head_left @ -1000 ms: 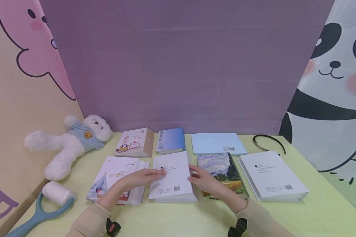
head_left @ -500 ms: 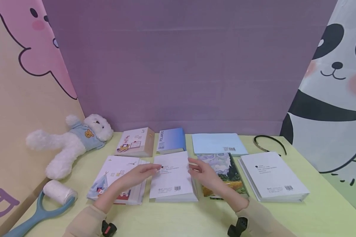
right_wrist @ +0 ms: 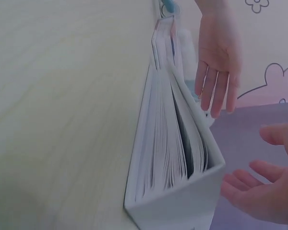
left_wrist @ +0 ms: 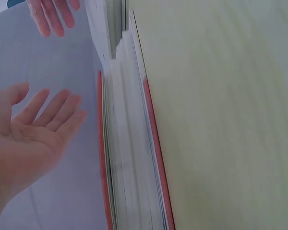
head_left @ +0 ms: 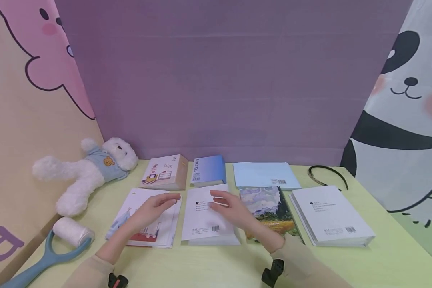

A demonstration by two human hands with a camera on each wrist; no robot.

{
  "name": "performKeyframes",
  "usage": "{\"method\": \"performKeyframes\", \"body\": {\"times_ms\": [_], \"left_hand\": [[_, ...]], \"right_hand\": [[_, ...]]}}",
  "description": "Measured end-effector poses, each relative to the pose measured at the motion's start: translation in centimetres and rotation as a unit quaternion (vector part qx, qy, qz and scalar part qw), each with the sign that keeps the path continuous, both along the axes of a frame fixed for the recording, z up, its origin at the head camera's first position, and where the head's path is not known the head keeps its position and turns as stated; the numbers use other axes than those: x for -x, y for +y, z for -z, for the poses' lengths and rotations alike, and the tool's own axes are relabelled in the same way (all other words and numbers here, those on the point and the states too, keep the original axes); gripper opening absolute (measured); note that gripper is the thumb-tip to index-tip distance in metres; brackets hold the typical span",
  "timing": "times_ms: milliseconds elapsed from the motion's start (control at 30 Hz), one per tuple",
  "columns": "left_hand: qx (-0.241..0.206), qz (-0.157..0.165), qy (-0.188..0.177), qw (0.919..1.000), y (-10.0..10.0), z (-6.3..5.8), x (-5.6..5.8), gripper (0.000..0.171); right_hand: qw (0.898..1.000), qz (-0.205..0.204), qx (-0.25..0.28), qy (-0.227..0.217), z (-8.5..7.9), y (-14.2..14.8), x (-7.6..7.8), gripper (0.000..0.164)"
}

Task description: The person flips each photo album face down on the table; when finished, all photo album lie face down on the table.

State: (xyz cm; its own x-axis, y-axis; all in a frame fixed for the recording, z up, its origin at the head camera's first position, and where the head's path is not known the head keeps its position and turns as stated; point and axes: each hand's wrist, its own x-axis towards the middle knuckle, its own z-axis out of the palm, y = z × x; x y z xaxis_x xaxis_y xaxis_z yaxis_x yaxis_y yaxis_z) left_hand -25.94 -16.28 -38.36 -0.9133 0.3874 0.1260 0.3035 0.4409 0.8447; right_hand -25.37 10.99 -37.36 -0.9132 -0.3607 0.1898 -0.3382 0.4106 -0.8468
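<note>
My left hand (head_left: 151, 210) hovers over the white photo album with a tent picture (head_left: 167, 230), its fingers relaxed and holding nothing. Above the middle white photo album (head_left: 201, 231) is my right hand (head_left: 232, 210), also holding nothing. This middle album lies with its back text and barcode facing up. The right wrist view shows album pages (right_wrist: 163, 139) fanned slightly apart between the covers, with my left palm (right_wrist: 218, 62) beyond. In the left wrist view, the page edges and red-edged cover (left_wrist: 153, 129) of an album are beside my left hand.
An album with a landscape painting (head_left: 264, 202) and another white album (head_left: 333, 216) lie to the right. Behind stand a pink-and-white album (head_left: 162, 172), a blue POLAROID album (head_left: 209, 170) and a light-blue one (head_left: 263, 172). A plush toy (head_left: 109, 162), lint roller (head_left: 72, 232) and headband (head_left: 327, 168) flank them.
My left hand has moved left, off the middle album and over the tent album. The right hand has come away from the middle album's right edge and shifted left above its cover.
</note>
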Motion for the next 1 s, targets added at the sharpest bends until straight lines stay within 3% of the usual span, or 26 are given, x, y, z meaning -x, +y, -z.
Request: {"method": "performKeyframes", "body": {"times_ms": [300, 533, 900, 1000], "left_hand": [[0.011, -0.052, 0.029, 0.9982, -3.4, 0.1, -0.4, 0.047], [0.026, -0.086, 0.028, 0.9955, -5.9, 0.1, -0.9, 0.048], [0.07, -0.103, 0.014, 0.9921, -9.0, -0.1, -1.1, 0.051], [0.065, -0.11, 0.011, 0.9917, -9.6, 0.1, -1.3, 0.05]], "right_hand": [[0.999, -0.038, 0.013, 0.003, -0.1, -3.3, 0.5, 0.047], [0.998, -0.055, -0.005, 0.01, 0.0, -6.2, 0.7, 0.046], [0.996, -0.073, -0.037, -0.023, 0.0, -10.2, 0.2, 0.045], [0.996, -0.071, -0.046, -0.032, 0.1, -11.0, 0.2, 0.044]]}}
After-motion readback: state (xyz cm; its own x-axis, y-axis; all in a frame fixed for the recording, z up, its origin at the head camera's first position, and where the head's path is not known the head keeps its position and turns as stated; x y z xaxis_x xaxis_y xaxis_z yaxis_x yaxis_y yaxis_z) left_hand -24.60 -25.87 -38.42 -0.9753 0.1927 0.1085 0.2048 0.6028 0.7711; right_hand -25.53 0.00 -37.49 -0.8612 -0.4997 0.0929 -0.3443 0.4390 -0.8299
